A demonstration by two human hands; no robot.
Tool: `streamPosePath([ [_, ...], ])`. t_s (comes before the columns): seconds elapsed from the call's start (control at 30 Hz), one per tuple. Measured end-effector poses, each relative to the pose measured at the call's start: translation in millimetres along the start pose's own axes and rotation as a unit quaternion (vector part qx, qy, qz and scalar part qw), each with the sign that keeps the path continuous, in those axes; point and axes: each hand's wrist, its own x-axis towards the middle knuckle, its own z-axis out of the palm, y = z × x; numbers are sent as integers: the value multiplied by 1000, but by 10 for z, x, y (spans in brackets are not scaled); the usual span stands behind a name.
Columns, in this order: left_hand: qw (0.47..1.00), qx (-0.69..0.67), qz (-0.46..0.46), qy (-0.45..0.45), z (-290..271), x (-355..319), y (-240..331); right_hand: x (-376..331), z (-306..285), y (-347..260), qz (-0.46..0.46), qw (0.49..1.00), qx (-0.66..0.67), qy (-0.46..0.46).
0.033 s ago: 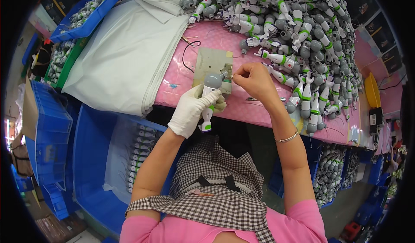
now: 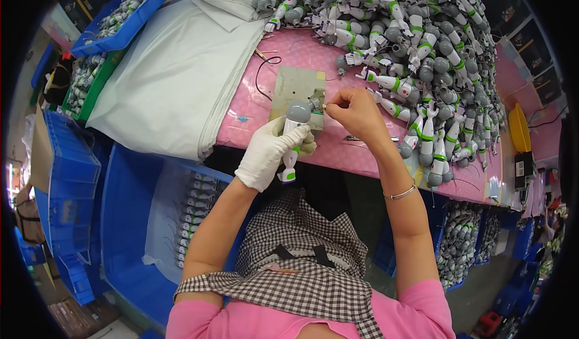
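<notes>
Head view: person seated at pink bench.
Left hands item: gloved left hand clamped around toy figure, held upright over bench front edge.
Right hand: bare, fingertips pinched at figure's grey head.
Behind: beige plate; figure pile.

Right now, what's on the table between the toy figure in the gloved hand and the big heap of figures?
In the head view, the bare right hand sits between the toy figure held by the gloved left hand and the heap of figures, over the pink tabletop.
</notes>
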Motion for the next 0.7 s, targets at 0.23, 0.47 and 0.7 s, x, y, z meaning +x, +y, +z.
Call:
streamPosePath([
  [0.23, 997, 52, -46, -46, -67, -177, 77, -124, -99, -112, -114, 981, -92, 124],
  [0.47, 998, -43, -31, -16, -156, -452, -21, 1, 99, 90, -39, 996, 37, 70],
  [0.7, 1000, -8, -4, 0, -69, -212, 22, -108, 71, -19, -22, 997, 21, 69],
])
